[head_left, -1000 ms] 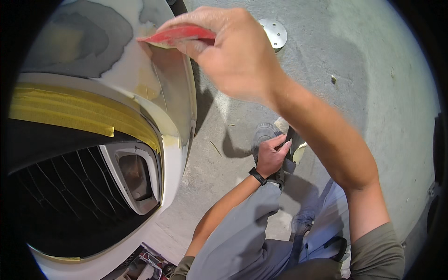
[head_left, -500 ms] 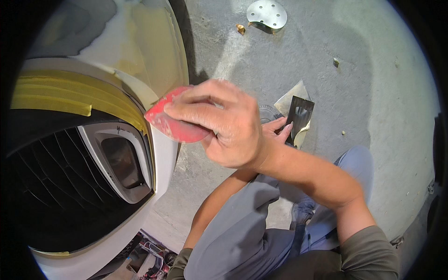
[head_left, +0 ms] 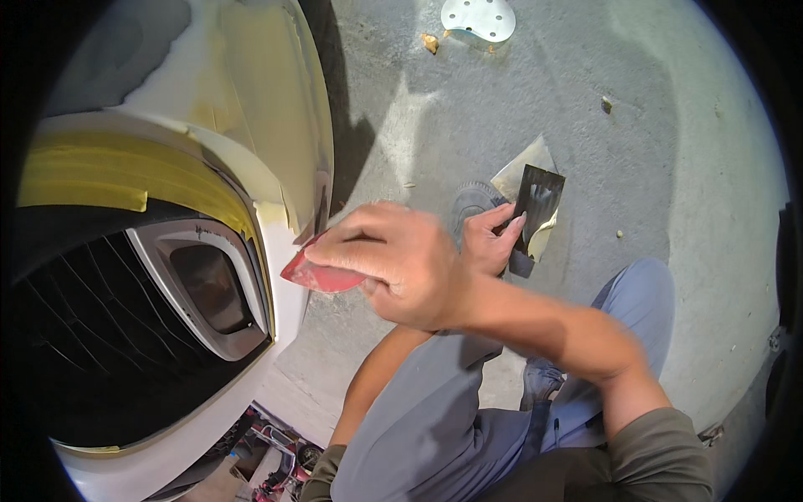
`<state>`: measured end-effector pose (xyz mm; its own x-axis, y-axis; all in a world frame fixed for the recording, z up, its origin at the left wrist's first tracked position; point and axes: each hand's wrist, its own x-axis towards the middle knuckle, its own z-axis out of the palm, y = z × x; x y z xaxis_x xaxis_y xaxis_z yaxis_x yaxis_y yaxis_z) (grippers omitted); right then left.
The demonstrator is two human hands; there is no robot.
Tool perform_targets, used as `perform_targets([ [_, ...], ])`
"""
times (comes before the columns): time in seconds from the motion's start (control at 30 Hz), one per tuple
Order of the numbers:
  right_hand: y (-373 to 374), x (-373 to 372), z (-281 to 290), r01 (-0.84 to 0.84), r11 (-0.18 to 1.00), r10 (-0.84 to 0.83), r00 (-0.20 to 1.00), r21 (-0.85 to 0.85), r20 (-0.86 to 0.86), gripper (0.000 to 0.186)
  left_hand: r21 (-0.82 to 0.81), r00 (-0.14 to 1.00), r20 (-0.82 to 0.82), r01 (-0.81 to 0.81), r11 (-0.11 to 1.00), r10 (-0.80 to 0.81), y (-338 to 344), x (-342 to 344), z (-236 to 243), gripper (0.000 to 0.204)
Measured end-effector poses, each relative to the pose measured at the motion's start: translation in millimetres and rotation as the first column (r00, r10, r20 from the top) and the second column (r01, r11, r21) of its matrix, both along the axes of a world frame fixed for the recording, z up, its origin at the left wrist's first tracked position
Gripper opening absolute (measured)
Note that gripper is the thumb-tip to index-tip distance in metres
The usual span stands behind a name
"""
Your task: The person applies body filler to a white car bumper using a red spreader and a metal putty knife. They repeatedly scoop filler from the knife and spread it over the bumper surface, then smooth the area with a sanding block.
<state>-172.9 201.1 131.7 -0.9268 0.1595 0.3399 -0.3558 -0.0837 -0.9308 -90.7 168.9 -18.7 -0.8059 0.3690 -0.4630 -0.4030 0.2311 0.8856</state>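
Observation:
My right hand point(head_left: 401, 263) grips a red, putty-smeared flexible spreader point(head_left: 322, 273) at the white corner of a car bumper point(head_left: 288, 297). Pale yellowish filler point(head_left: 259, 117) covers part of the bumper's curved upper surface, beside dark grey patches. Yellow masking tape point(head_left: 100, 171) borders the black grille and silver trim below it. My left hand point(head_left: 492, 238), low beyond my right wrist, holds a dark flat blade point(head_left: 539, 197) smeared with cream-coloured material, over a pale square sheet point(head_left: 517, 171).
A white perforated sanding disc point(head_left: 477, 17) and small scraps point(head_left: 431, 42) lie on the grey concrete floor point(head_left: 611, 167). My shoe point(head_left: 468, 199) and bent legs point(head_left: 418, 402) are below me. Red and dark clutter point(head_left: 276, 448) shows under the bumper at lower left.
My right hand has come down from the bumper's upper filler area to its lower corner with the red spreader, most of it in the first half second. My left hand still holds the blade.

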Motion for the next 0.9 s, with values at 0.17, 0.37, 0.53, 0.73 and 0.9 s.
perform_targets([
  [0.17, 66.3, -73.2, -1.7, 0.053, 0.978, -0.003, 0.970, -0.201, 0.244, 0.034, 0.026, 0.914, -0.406, 0.020, 0.999, -0.008, 0.4, 0.2, -1.0, 0.018],
  [0.37, 96.7, -145.2, 18.1, 0.029, 0.991, -0.058, 0.973, 0.132, 0.222, 0.024, 0.019, 0.997, -0.072, 0.017, 1.000, -0.016, 1.9, -7.0, 5.6, 0.020],
  [0.53, 98.2, -160.5, 33.9, 0.076, 0.981, -0.089, 0.994, 0.178, 0.065, 0.023, 0.054, 0.998, -0.057, 0.037, 0.998, -0.034, -0.2, -8.1, 6.2, 0.021],
  [0.73, 97.4, -175.0, 35.1, 0.041, 0.997, -0.032, 0.990, 0.058, -0.137, 0.027, 0.020, 0.999, 0.014, 0.048, 0.999, -0.048, -2.8, -6.0, 2.2, 0.025],
  [0.9, 90.4, -159.3, 31.4, 0.023, 0.969, 0.003, 0.995, 0.248, -0.103, 0.028, 0.015, 0.994, -0.057, 0.090, 0.996, -0.089, -2.3, -8.1, 1.4, 0.024],
])
